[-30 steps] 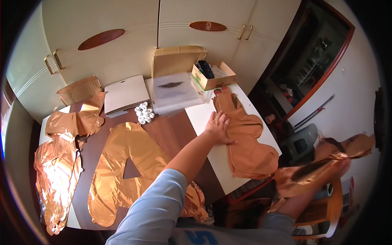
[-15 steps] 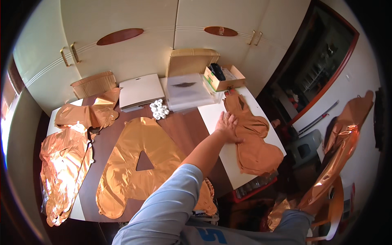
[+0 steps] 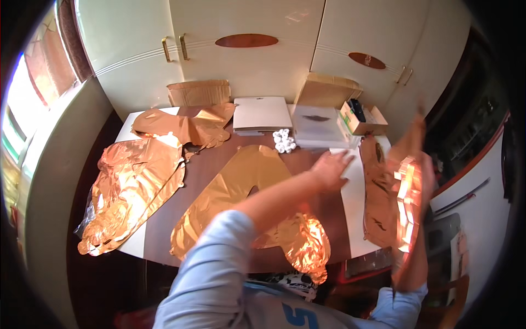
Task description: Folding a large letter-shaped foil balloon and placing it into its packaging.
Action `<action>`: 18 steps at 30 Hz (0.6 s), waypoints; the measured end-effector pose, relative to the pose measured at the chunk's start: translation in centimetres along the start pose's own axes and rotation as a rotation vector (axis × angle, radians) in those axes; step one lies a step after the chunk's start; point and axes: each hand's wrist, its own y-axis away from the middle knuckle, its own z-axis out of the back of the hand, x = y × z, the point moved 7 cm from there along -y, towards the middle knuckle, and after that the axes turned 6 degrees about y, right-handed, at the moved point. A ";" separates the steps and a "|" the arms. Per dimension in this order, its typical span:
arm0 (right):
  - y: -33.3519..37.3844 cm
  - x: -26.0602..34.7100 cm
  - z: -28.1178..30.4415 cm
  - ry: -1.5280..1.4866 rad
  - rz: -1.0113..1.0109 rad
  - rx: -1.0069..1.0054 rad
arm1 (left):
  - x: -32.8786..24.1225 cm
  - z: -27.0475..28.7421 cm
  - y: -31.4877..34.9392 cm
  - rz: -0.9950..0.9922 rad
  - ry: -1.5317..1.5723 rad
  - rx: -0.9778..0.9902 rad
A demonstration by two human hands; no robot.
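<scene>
Over the right part of the table, my left hand (image 3: 330, 169) hovers with fingers spread and nothing in them, slightly blurred. A shiny copper-coloured foil balloon (image 3: 406, 205), flat and hanging upright, is gripped by my right hand (image 3: 426, 171); the foil and blur partly cover its fingers. Just left of it, a matt copper foil balloon (image 3: 375, 192) lies flat on the white table end. Under my left forearm spreads a gold foil balloon shaped like a letter (image 3: 208, 200), its lower right part crinkled. More foil, a crumpled shiny balloon (image 3: 137, 186) and a duller one (image 3: 172, 127), lies at the left.
Along the back of the table (image 3: 189, 205) stand a cardboard piece (image 3: 199, 93), a stack of white folders (image 3: 262, 114), a cluster of small white rolls (image 3: 284, 141), a clear plastic box (image 3: 318, 127) and a small carton (image 3: 361, 123). Cabinets (image 3: 246, 66) rise behind.
My right hand has brought the shiny foil balloon up from the far right to the table's right end. My left hand has lifted off the matt balloon. The view has turned right-to-left.
</scene>
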 end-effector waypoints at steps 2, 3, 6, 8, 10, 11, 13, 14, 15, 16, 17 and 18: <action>-3.6 -9.3 1.7 0.304 0.044 0.044 | -1.1 5.5 4.6 -0.121 0.138 -0.017; 0.1 -4.3 -9.4 0.260 0.167 0.092 | 3.1 7.9 10.6 0.047 0.157 -0.001; 0.9 -10.0 -17.5 0.418 0.283 0.075 | 7.1 12.6 21.5 0.007 -0.057 -0.292; 1.9 -11.8 -23.0 0.599 0.358 0.058 | 9.9 12.9 28.3 0.143 -0.012 -0.346; 2.1 -14.3 -25.9 0.758 0.367 0.032 | 9.1 11.7 31.6 0.226 -0.015 -0.250; 2.2 -15.6 -27.4 0.809 0.291 0.047 | 7.7 11.2 32.7 0.272 -0.094 -0.144; 2.4 -18.0 -29.7 0.943 0.093 0.109 | 7.2 10.5 34.4 0.291 -0.107 -0.180; 2.5 -19.0 -30.6 1.011 0.026 0.141 | 6.9 10.5 34.8 0.295 -0.102 -0.197; 1.3 -22.0 -29.0 1.023 0.105 0.053 | 6.4 9.8 33.3 0.261 -0.078 -0.195; 0.3 -24.8 -27.1 1.031 0.189 -0.027 | 6.1 9.2 31.8 0.233 -0.062 -0.192; 1.3 -23.0 -29.8 1.032 0.126 0.075 | 6.7 9.6 33.5 0.286 -0.082 -0.201; 2.8 -20.7 -31.6 0.990 0.110 0.169 | 7.3 9.9 35.2 0.335 -0.095 -0.214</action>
